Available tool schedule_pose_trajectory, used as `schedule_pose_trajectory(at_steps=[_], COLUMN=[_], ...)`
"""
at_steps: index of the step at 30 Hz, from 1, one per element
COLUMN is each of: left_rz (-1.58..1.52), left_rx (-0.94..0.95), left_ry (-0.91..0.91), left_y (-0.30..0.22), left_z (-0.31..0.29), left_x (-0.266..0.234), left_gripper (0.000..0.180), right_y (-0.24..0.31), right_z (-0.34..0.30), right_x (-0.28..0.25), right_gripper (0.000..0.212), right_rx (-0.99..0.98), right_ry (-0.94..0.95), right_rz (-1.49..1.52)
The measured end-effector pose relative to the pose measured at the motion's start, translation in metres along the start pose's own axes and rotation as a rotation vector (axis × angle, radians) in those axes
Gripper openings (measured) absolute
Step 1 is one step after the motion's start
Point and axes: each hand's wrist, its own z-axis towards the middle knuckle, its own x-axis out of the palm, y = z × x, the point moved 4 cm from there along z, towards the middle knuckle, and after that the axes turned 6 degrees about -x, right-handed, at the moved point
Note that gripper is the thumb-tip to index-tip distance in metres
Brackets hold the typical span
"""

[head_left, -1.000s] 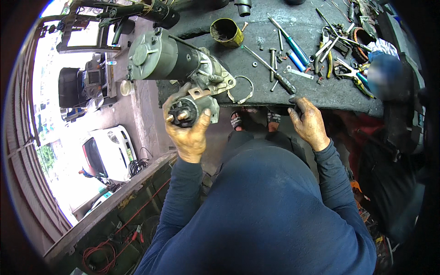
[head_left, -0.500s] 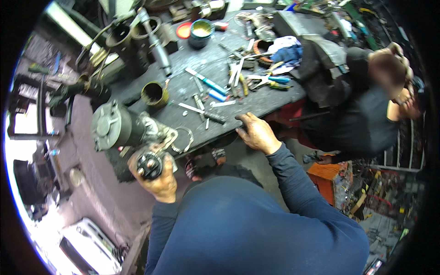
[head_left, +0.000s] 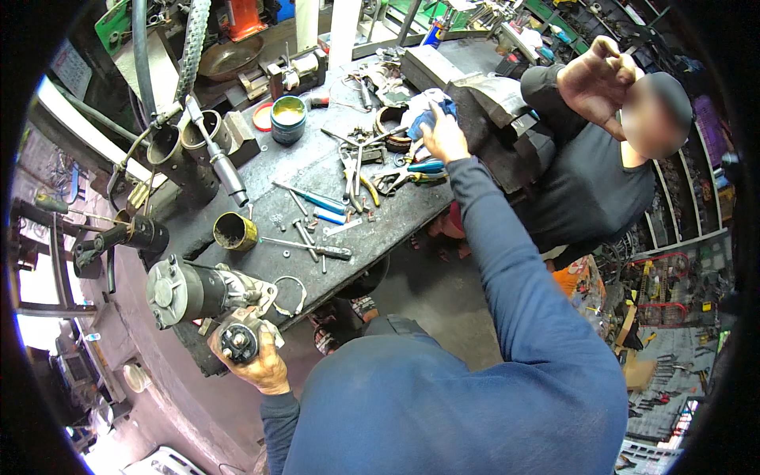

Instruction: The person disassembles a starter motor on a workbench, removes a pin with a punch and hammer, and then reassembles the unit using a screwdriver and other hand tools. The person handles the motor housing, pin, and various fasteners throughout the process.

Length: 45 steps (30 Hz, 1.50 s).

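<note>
My left hand (head_left: 269,369) is wrapped round the solenoid (head_left: 239,342) of a starter motor, whose black end cap with copper-coloured terminals faces up. The grey starter motor body (head_left: 184,293) lies beside it on the near left corner of the workbench (head_left: 277,237). Across the bench, my right hand (head_left: 447,141) is stretched out onto a blue and white rag (head_left: 418,119), its fingers closing on the cloth. Under the rag's near side sits a copper-wound ring (head_left: 390,125). Pliers (head_left: 412,174) with blue handles lie just below my right hand.
A yellow tin (head_left: 235,231), a jar of yellow grease (head_left: 289,119) and a screwdriver (head_left: 324,250) are on the bench. Several hand tools lie mid-bench. A bench vise (head_left: 499,99) stands at the right. Beyond it is another person in dark clothes (head_left: 590,186), one hand raised.
My right hand has moved from the bench's near edge, forward to the rag. My left hand stays on the solenoid. The view has shifted, and the other person has turned and raised a hand.
</note>
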Motion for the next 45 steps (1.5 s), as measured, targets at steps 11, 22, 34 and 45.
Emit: schedule_pose_trajectory(at_steps=[11, 22, 34, 45], left_rz=[0.233, 0.13, 0.188, 0.068], left_rx=[0.051, 0.037, 0.091, 0.231], left_ry=[-0.103, -0.125, -0.161, -0.089], left_y=[0.005, 0.022, 0.023, -0.013], left_z=[-0.007, -0.001, 0.002, 0.008], left_x=[-0.016, -0.012, -0.001, 0.009], left_gripper=[0.068, 0.059, 0.065, 0.064], right_y=[-0.079, 0.012, 0.155, 0.315], right_z=[0.046, 0.016, -0.132, -0.276], right_x=[0.078, -0.016, -0.013, -0.057], right_gripper=[0.038, 0.024, 0.066, 0.05], right_rx=[0.052, -0.192, -0.305, -0.691], right_ry=[-0.141, -0.503, 0.024, 0.332], right_rz=[0.233, 0.396, 0.57, 0.952])
